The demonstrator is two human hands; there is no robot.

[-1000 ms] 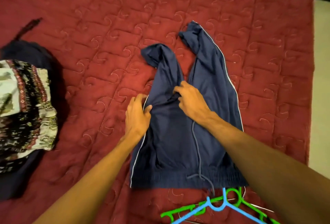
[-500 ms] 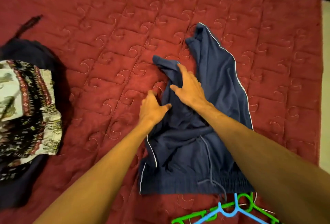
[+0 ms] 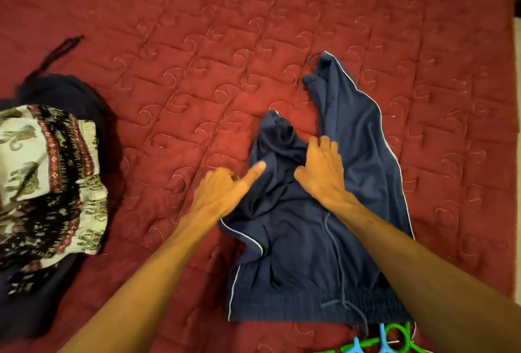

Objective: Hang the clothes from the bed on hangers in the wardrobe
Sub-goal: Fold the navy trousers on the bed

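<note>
Navy shorts [image 3: 304, 257] with white side piping and a drawstring lie on the red quilted bed [image 3: 197, 42], waistband toward me. My right hand [image 3: 321, 169] rests flat on the shorts between the two legs, fingers spread. At the left leg's edge is my left hand [image 3: 225, 186]. Its thumb lies on top of the bunched fabric and its fingers are curled at the edge, pinching it. A green hanger [image 3: 400, 335] and a blue hanger [image 3: 383, 338] poke out from under the waistband at the bottom edge of the view.
A pile of clothes sits at the left: a cream and black patterned garment [image 3: 42, 178] on top of a dark one [image 3: 73, 93]. The bed's right edge and pale floor [image 3: 517, 71] show at far right.
The left leg of the shorts has been drawn in and bunched toward the right leg. Both hands shifted right along the fabric, and the right hand now lies flat.
</note>
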